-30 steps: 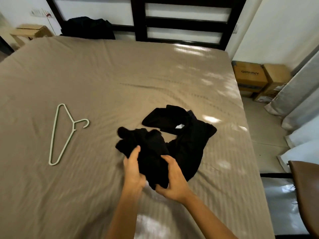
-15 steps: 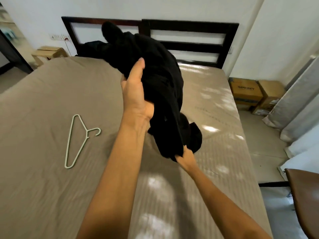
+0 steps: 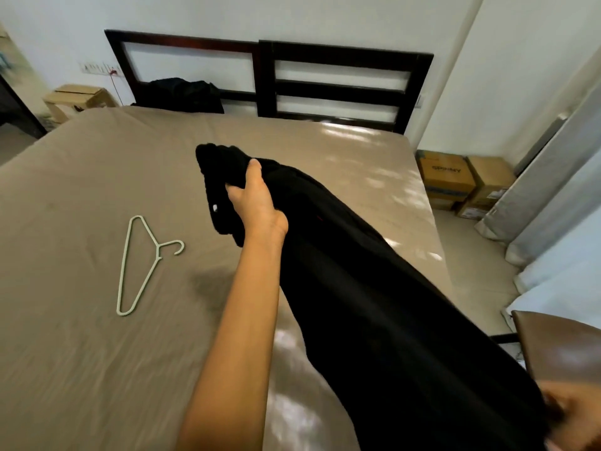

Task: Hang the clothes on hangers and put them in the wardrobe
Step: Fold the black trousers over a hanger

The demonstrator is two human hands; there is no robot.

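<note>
Black garment (image 3: 357, 288), bunched a moment ago, now stretches between gripping left hand (image 3: 257, 203) and right hand (image 3: 575, 418); hanger (image 3: 125, 271) waits on bed (image 3: 81, 353).

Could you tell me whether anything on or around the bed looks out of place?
Nothing is damaged or spilled. Only a dark heap of clothes lies crumpled against the headboard at the head of the bed, while the hanger lies flat and unused.
</note>
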